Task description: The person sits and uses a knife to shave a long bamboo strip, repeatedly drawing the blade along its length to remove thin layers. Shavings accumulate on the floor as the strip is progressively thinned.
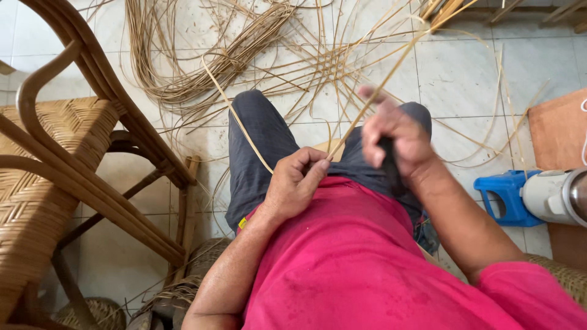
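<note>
Head view, looking down — the left hand (298, 182) has its fingers curled tight, pinching a thin rattan strip (373, 98) between thumb and fingertips. From that pinch the strip runs up past the right hand (393, 142), whose fingers are wrapped around a dark handle (388, 160); its forefinger is blurred. Beyond the fingertips — loose rattan strands (214, 61) sprawl over the tiled floor (465, 73). Left of the left hand's knuckles stands a woven rattan chair (55, 165).

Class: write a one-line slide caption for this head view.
Left hand pinches a rattan strip while right hand grips a dark tool handle, beside a woven chair.
</note>
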